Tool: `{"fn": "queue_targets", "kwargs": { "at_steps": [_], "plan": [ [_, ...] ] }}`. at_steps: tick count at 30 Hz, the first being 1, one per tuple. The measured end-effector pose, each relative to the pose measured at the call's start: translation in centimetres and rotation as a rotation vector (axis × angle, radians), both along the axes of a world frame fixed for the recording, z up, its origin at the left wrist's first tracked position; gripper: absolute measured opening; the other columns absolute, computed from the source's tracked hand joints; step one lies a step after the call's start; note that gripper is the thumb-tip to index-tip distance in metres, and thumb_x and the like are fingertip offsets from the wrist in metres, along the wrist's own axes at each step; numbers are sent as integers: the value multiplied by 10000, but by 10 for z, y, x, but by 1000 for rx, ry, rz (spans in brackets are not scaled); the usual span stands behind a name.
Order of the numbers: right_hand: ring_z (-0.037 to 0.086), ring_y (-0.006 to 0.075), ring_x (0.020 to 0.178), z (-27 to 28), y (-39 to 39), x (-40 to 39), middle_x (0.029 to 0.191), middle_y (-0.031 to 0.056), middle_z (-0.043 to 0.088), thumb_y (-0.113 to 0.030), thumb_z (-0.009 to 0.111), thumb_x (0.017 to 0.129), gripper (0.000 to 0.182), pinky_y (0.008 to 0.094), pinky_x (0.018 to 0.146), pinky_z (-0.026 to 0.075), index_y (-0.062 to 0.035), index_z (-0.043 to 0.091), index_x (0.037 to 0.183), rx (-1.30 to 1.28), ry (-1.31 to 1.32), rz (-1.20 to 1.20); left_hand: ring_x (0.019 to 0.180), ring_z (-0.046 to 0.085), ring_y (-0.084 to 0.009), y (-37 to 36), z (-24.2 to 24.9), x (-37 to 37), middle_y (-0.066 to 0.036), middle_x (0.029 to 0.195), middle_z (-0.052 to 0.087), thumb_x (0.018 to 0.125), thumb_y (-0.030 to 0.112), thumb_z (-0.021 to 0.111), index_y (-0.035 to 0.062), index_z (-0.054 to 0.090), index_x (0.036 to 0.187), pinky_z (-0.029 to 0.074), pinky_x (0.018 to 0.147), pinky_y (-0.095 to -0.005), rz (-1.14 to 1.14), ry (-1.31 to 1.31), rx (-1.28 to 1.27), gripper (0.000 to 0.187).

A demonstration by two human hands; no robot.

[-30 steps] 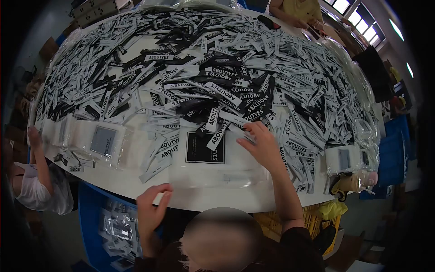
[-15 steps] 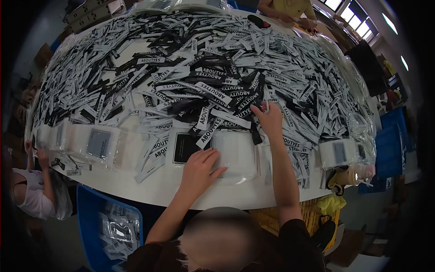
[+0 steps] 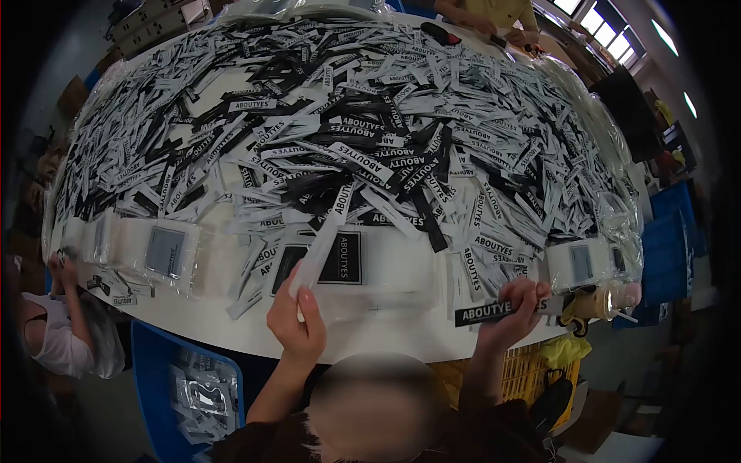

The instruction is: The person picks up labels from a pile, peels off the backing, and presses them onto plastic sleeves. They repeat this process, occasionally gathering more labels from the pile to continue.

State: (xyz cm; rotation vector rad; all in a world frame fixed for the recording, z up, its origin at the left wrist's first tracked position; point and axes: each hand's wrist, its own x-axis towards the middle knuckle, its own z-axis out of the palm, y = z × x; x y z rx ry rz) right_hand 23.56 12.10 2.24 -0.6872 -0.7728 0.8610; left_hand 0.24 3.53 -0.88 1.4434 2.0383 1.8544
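Near the front edge of the white table [image 3: 247, 333], my left hand [image 3: 299, 318] pinches the lower end of a white strip packet [image 3: 323, 239] marked ABOUTYES. Behind that packet lies a clear bag with a black ABOUTYES panel [image 3: 350, 258] and white contents. To the right, my right hand [image 3: 515, 310] is closed around a black strip packet [image 3: 482, 312], with a white lettered part showing beyond the fingers. A wide heap of black and white packets [image 3: 370, 123] covers much of the table in front of both hands.
Clear-wrapped bundles lie at left [image 3: 166, 251] and right [image 3: 580, 262]. A blue bin [image 3: 147, 386] with packets stands below left, a yellow crate [image 3: 525, 373] below right. A drink cup [image 3: 593, 301] sits at the right edge. Co-workers are at far left and across the table.
My left hand has moved left off the bag and taken a white packet. My right hand has come back from the heap to the right front edge with a black packet.
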Motion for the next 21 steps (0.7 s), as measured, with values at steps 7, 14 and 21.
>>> {"fn": "queue_targets", "kwargs": {
  "at_steps": [7,14,21],
  "plan": [
    [457,134,568,-72,-80,-19,634,40,454,-69,457,912,62,244,559,404,-14,434,895,-156,-541,212,856,589,-312,-2,-2,33,-191,1037,603,724,-11,539,-69,565,1106,485,747,-360,-439,206,-52,387],
    [430,86,527,-90,-85,-24,640,35,483,-62,506,898,82,221,477,359,-11,467,847,-299,-450,318,845,558,-269,-14,7,41,-146,1114,580,678,42,608,-41,580,1103,467,750,-335,-573,369,-67,434],
    [475,78,548,-50,-52,-18,618,-20,508,-126,583,867,165,225,485,376,5,554,769,-514,-478,529,977,534,-255,-15,-12,53,-129,1156,550,720,93,643,-21,561,1131,462,781,-335,-699,461,-197,435]
  ]
}}
